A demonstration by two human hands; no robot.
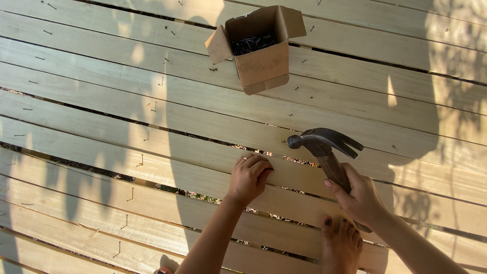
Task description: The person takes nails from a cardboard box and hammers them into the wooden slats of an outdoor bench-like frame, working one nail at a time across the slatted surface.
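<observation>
My right hand (359,196) grips the wooden handle of a claw hammer (324,144), whose dark steel head is raised just above a pale wooden plank (193,152). My left hand (249,176) rests on that plank to the left of the hammer head, fingers curled as if pinching something small; whether a nail is in them is hidden. A ring shows on one finger. An open cardboard box (258,48) full of dark nails stands further away on the planks.
The surface is a deck of long pale planks with dark gaps between them. Several nails stick up partly driven along the left, such as one nail (140,161). My bare foot (340,243) stands on a plank near the right hand.
</observation>
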